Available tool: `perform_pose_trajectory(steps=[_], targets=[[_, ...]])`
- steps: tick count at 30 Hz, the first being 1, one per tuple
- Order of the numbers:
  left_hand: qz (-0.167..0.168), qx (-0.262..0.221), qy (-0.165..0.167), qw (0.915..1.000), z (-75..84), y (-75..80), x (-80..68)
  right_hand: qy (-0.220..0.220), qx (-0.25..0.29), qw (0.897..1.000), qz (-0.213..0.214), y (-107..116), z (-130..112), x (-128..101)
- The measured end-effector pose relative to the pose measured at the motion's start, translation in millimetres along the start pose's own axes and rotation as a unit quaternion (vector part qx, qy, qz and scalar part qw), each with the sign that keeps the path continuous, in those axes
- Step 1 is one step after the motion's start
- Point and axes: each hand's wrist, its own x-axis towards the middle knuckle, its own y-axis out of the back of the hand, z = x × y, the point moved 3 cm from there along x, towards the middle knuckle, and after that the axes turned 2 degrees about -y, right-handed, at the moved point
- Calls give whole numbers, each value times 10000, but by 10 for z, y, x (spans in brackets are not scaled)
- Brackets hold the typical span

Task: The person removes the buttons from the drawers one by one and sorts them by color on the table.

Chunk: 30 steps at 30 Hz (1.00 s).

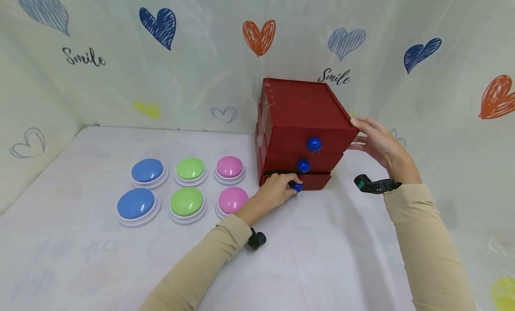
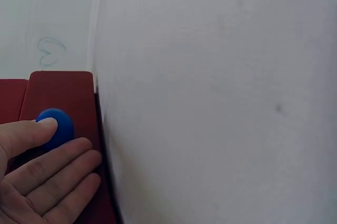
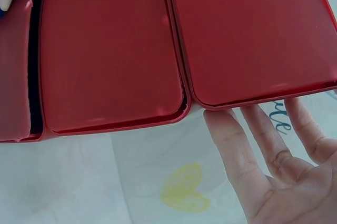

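Note:
A red three-drawer cabinet (image 1: pixel 303 103) stands at the back of the table, each drawer front bearing a round blue knob. At the lowest drawer (image 1: pixel 318 182), my left hand (image 1: pixel 275 190) pinches the blue knob (image 2: pixel 63 129) between thumb and fingers. A thin dark gap shows along the top of that drawer. The upper knob (image 1: pixel 314 144) and middle knob (image 1: pixel 303 166) are untouched. On the cabinet's right side, my right hand (image 1: pixel 380 143) rests its extended fingertips against the upper edge; in the right wrist view these fingers (image 3: pixel 231 140) touch the top drawer's side.
Left of the cabinet sit two rows of dome push buttons on white bases: blue (image 1: pixel 136 203), green (image 1: pixel 187 201) and pink (image 1: pixel 232 200). The front pink one lies beside my left wrist. A light curtain (image 1: pixel 201 78) printed with hearts hangs behind the white table (image 1: pixel 100 266).

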Motion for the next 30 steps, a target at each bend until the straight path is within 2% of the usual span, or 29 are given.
perform_pose_trajectory(steps=[10, 26, 30], targets=[[31, 397, -43, 9992, -7, 21, 58, 54, 59, 10000, 38, -12, -8, 6], [129, 812, 120, 9965, 76, 17, 33, 118, -535, 9974, 464, -35, 2, -29], [-119, 1038, 201, 9943, 140, -6, -19, 257, -438, 9973, 527, -49, 7, -64]])
